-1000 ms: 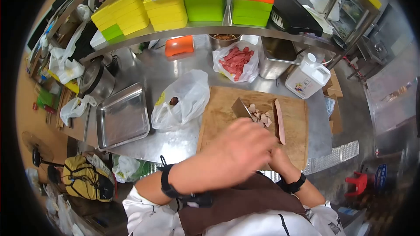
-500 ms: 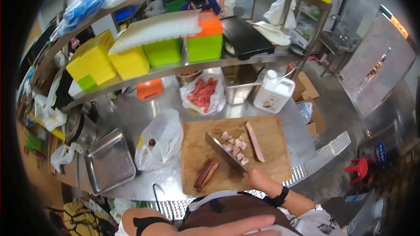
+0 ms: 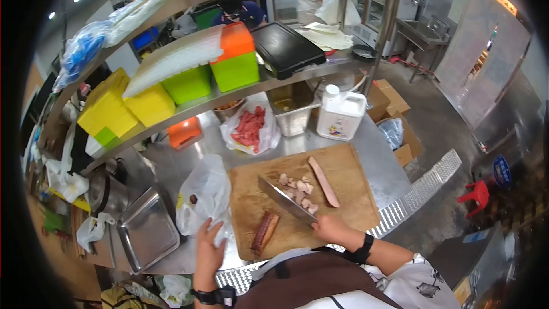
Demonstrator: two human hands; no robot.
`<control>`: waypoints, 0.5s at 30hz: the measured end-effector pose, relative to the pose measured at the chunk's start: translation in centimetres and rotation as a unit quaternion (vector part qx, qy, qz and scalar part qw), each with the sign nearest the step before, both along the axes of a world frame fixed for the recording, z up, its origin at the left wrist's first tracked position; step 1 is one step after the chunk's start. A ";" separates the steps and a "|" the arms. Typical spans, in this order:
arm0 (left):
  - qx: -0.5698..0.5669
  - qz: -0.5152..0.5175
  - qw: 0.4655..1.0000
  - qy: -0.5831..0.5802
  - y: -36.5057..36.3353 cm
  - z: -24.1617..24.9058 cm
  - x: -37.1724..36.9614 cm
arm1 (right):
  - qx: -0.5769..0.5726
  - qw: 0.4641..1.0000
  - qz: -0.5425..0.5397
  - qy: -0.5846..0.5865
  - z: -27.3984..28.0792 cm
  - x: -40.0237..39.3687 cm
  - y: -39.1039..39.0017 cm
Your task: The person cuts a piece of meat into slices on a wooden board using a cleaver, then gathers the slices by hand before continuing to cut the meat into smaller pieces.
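My right hand (image 3: 331, 229) is closed round the handle of a kitchen knife (image 3: 286, 200), its blade slanting across the wooden cutting board (image 3: 349, 166). Against the blade's right side lie several small chunks of pale meat (image 3: 298, 187). Farther right on the board is a long pale strip of meat (image 3: 323, 181). A dark, browned piece of meat (image 3: 265, 233) rests near the board's front left. My left hand (image 3: 209, 247) has its fingers apart and holds nothing, with fingertips right at the lower edge of a white plastic bag (image 3: 205, 189) left of the board.
An empty metal tray (image 3: 150, 232) sits at the left. Behind the board are a bag of red meat strips (image 3: 250, 129), a metal container (image 3: 293, 115) and a white jug (image 3: 341, 115). Above runs a shelf with yellow boxes (image 3: 106, 103) and green boxes (image 3: 234, 71). A person (image 3: 237, 11) is beyond it.
My left hand has moved from in front of my body out to the plastic bag. My right hand still holds the knife by the meat chunks. The view has shifted slightly.
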State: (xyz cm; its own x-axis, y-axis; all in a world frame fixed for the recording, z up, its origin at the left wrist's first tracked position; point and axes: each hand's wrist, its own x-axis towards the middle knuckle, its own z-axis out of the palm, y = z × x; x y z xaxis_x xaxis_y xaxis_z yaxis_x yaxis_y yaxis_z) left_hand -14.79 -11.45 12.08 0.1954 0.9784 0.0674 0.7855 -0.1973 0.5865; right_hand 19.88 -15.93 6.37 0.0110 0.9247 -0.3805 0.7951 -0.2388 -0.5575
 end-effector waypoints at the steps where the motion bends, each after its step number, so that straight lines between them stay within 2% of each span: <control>1: -0.007 -0.008 1.000 -0.004 -0.1 -2.1 -0.1 | 0.001 1.000 0.002 0.002 0.0 0.0 0.1; 2: -0.021 -0.023 0.999 -0.043 0.1 -4.0 0.1 | 0.003 1.000 0.003 0.002 0.0 0.0 0.0; 4: -0.158 -0.003 0.978 -0.135 0.0 -3.3 3.0 | 0.008 1.000 0.012 -0.005 0.1 0.1 0.1; 5: -0.177 -0.019 0.978 -0.110 0.2 -3.6 4.2 | 0.012 1.000 0.019 -0.010 0.0 0.2 0.0; 6: -0.174 -0.045 0.980 -0.081 0.5 -5.6 4.7 | 0.015 0.999 0.026 -0.017 0.0 0.2 0.0; 8: -0.188 -0.056 0.978 0.068 0.4 -4.8 7.4 | 0.024 0.999 0.027 -0.021 -0.3 0.3 0.0; 11: -0.013 -0.098 0.985 0.139 -0.5 -6.8 8.8 | 0.039 0.998 0.029 -0.026 -0.4 0.2 0.0; 15: -0.057 -0.101 0.992 0.056 0.2 -10.2 8.6 | 0.064 0.997 0.032 -0.043 -0.5 -0.2 -0.4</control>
